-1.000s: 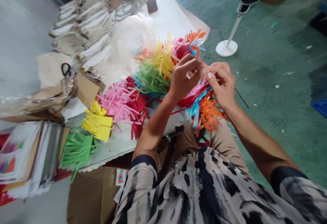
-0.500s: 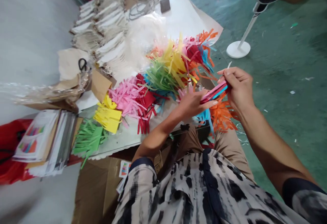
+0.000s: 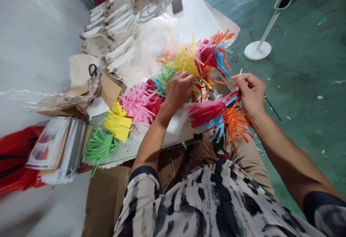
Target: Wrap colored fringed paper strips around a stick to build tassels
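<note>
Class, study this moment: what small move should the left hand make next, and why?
Probably the left hand should carry the yellow fringed paper at its fingertips across to the right hand, since that hand already pinches a gathered bundle of red, blue and orange fringed paper.

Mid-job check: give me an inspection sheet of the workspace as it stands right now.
Surface: pale scallop-edged table covering, strewn with paper.
Job's things: red, blue and orange paper-fringe bundle; pink paper fringe; yellow paper fringe; green paper fringe.
Clutter: black-handled scissors; stacked cream paper bundles.
Hands: right hand pinches the bundle; left hand is among the yellow paper fringe.
Cables: coiled grey cable.
Surroundings: green floor; white pedestal fan.
</note>
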The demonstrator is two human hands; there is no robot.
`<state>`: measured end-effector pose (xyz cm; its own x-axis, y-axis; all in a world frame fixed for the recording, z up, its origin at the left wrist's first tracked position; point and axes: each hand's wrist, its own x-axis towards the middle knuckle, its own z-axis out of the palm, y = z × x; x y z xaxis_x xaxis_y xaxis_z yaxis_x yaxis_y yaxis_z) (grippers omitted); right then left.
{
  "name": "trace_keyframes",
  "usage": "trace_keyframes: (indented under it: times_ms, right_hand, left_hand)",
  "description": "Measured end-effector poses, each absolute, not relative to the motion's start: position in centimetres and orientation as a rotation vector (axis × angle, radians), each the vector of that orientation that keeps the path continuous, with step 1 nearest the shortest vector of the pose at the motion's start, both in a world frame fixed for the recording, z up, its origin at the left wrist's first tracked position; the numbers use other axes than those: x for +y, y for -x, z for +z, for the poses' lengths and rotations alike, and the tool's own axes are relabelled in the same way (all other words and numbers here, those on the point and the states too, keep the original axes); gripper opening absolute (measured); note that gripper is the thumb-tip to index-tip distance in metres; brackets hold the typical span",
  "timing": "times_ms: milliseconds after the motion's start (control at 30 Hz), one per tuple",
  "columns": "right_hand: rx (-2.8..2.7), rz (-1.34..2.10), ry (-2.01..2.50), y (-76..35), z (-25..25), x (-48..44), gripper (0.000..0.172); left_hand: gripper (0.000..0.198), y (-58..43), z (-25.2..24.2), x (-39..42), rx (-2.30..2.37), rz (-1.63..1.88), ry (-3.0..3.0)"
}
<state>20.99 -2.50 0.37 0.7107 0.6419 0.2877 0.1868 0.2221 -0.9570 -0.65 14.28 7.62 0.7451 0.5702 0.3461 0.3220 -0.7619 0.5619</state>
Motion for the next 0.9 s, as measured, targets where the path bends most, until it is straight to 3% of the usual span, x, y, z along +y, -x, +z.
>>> trace_keyframes:
  times_ms: [233,400,700,900]
  right_hand:
    - [-0.779,0.372,1.361,-21.0,0.0,-2.3,0.039]
    - [-0.789,0.385,1.355,-20.7,-0.3,-2.2,0.040]
    - [-0.791,0.462,1.326,-20.6,-0.4,-2.1,0.038]
    - [-0.786,0.498,1.326,-20.7,0.2,-1.9,0.043]
  left_hand:
    - [0.021,-5.2,4.6,16.8,0.397,0.542,-2.505]
    - [0.019,-6.0,3.8,17.7,0.405,0.682,-2.370]
    - [0.056,-0.2,8.6,27.5,0.471,1.060,-2.169]
    - [0.057,2.3,12.5,31.5,0.848,0.998,-1.556]
